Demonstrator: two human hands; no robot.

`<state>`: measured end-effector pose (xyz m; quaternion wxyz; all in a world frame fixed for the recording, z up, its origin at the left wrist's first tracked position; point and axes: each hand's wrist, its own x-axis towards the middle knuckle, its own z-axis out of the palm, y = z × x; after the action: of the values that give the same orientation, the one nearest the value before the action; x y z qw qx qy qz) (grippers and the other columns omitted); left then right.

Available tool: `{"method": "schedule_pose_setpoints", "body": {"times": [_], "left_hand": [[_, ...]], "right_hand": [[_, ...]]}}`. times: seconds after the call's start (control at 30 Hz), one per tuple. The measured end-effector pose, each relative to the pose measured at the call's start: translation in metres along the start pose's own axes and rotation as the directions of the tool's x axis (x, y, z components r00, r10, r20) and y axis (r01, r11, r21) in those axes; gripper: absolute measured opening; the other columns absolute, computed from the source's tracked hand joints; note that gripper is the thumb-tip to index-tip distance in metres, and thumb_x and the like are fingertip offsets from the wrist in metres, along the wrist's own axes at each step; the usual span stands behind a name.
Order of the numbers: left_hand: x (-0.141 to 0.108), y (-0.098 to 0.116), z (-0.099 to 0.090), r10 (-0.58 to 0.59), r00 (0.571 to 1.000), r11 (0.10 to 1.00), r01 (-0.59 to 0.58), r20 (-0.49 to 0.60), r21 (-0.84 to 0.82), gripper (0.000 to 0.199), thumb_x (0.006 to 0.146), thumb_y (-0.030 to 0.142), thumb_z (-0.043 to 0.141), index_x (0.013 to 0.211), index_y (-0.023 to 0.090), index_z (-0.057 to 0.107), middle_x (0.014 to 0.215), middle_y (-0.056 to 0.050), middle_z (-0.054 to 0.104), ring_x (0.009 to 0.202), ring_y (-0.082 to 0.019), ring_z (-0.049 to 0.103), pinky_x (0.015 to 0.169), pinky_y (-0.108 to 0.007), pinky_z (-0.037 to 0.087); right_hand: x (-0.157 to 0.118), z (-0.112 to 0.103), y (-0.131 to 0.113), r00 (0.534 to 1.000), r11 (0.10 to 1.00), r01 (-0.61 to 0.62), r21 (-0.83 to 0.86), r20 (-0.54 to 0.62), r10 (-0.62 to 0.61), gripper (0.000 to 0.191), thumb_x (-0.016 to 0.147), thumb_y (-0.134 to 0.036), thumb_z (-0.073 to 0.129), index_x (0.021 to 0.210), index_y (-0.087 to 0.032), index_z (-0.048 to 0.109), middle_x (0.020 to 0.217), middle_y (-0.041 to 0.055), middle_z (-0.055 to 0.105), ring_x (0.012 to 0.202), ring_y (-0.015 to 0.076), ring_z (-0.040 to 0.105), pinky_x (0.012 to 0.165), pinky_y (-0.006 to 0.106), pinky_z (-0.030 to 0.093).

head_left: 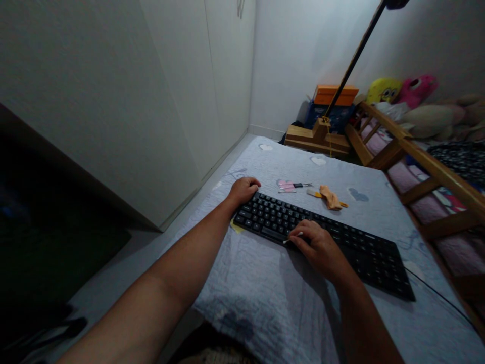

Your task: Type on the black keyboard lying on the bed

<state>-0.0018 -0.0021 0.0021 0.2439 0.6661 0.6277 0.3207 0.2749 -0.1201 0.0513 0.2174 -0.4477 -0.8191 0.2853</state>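
A black computer keyboard (273, 215) lies slantwise across the cloth-covered surface. At its upper left corner, my left hand (243, 191) is closed over the edge. My right hand (316, 247) is above the lower middle of the keyboard, pinching a white cotton swab (285, 241) near the front edge by the space bar. Whether the swab's tip touches the keyboard I cannot tell. Beyond the keyboard are an orange cloth (330, 198), a brush (313, 193) with a yellow handle partly under it, more cotton swabs (287, 191) and a thin tool with a black part (298, 185).
The surface has a pale patterned cover (242, 283). White cupboard doors (182, 91) rise on the left and a wooden bed rail (432, 164) runs along the right. A pole on a wooden base (303, 134) stands behind. The keyboard's cable (435, 288) trails right.
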Motion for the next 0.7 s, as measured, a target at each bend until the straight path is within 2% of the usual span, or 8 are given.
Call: {"method": "schedule_pose_setpoints", "body": {"times": [0.27,0.5,0.7], "left_hand": [[-0.002,0.003,-0.002,0.004,1.000,1.000,-0.004,-0.005,-0.003,0.032,0.082,0.020,0.056,0.100,0.019,0.082,0.099,-0.006,0.081,0.099,-0.023,0.072,0.098,-0.034,0.054],[-0.003,0.005,-0.002,-0.002,1.000,1.000,0.002,-0.014,0.013,0.032,0.083,0.019,0.056,0.100,0.021,0.082,0.102,-0.004,0.081,0.101,-0.022,0.072,0.099,-0.033,0.053],[-0.003,0.005,-0.002,0.004,1.000,1.000,-0.004,-0.017,0.005,0.032,0.083,0.019,0.056,0.100,0.020,0.083,0.102,-0.005,0.081,0.101,-0.022,0.073,0.099,-0.032,0.053]], "right_hand": [[0.008,0.008,-0.007,0.999,0.999,0.041,-0.021,0.008,-0.041,0.019,0.095,-0.016,0.061,0.083,-0.021,0.075,0.091,0.0068,0.070,0.092,0.0231,0.064,0.085,0.037,0.050],[0.019,0.006,-0.014,0.994,0.992,0.081,-0.095,0.077,-0.074,0.020,0.095,-0.017,0.061,0.083,-0.023,0.076,0.092,0.0057,0.071,0.093,0.0226,0.064,0.084,0.036,0.049],[0.033,0.014,-0.025,0.990,0.988,0.106,-0.111,0.101,-0.095,0.020,0.095,-0.015,0.063,0.081,-0.022,0.075,0.091,0.0056,0.071,0.092,0.0225,0.063,0.084,0.036,0.048]]}}
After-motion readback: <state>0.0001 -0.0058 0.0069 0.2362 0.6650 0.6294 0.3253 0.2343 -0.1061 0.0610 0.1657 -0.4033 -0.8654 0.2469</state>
